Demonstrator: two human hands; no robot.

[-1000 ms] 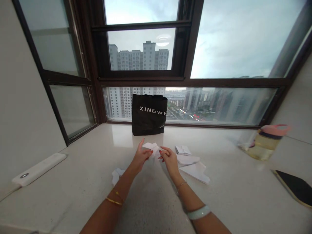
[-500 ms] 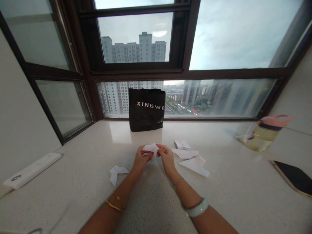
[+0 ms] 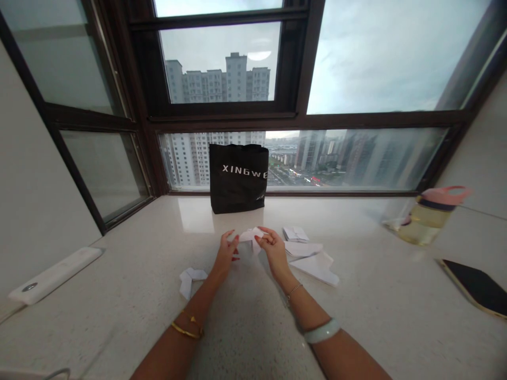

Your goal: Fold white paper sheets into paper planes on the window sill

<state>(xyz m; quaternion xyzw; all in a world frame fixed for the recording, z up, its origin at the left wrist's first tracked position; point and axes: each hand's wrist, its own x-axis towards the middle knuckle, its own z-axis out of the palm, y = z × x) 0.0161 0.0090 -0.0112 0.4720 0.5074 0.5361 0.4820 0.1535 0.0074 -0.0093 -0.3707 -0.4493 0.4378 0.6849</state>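
Note:
A small piece of folded white paper [image 3: 250,236] is up between my hands over the pale countertop. My right hand [image 3: 274,250] pinches its right side with thumb and fingers. Just left of the paper, my left hand [image 3: 227,254] has its fingers apart; whether a fingertip still touches the edge is hard to see. Beside my left forearm lies another folded paper piece [image 3: 190,279], bent at an angle. Right of my right hand are a folded paper packet [image 3: 295,234], a long folded strip [image 3: 304,248] and a larger pointed folded sheet [image 3: 317,268].
A black bag [image 3: 238,182] with white lettering stands by the window. To the right are a bottle [image 3: 430,219] with a pink lid and a dark-screened phone [image 3: 475,287]. A white power strip [image 3: 55,274] with a cable lies at the left.
My left hand has loosened its grip and drawn slightly left, its fingers spreading. The folded paper has turned and shifted a little right, still in my right hand.

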